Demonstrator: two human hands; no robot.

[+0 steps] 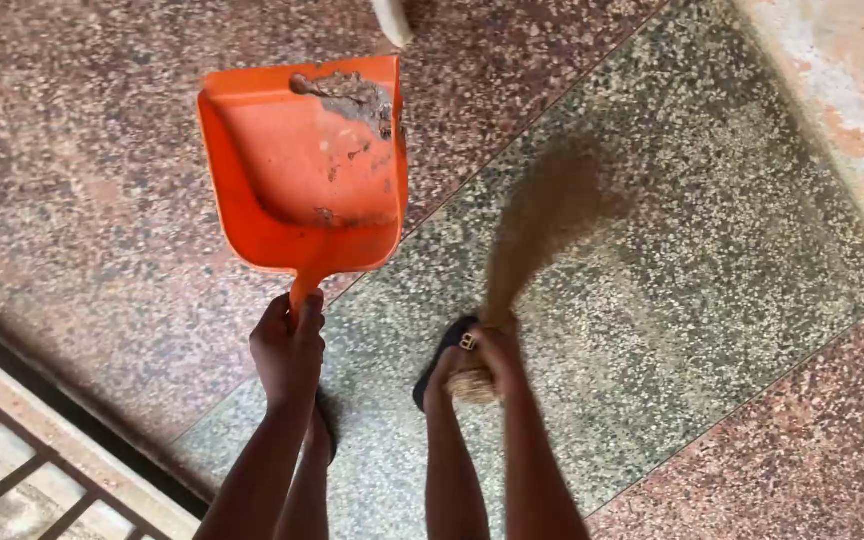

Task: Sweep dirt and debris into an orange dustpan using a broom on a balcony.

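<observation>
Orange dustpan [304, 170] ahead of left hand [289, 350] gripping its handle, right hand [492, 362] clutching blurred broom [542, 225]

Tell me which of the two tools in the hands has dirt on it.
The orange dustpan, held by its handle in the left hand, carries grey dirt near its front edge. The broom in the right hand is a motion-blurred straw bundle.

The dustpan [302, 170] looks like smooth orange plastic with a dull sheen, smeared with grey, crusty dirt near its front edge. The broom [542, 225] is a bundle of dry straw-like fibres, blurred here, bound at the grip. The floor [692, 250] is speckled terrazzo, stone chips in reddish and grey-green panels, fairly smooth and matt. The sandal [449, 350] looks dark and matt.
</observation>
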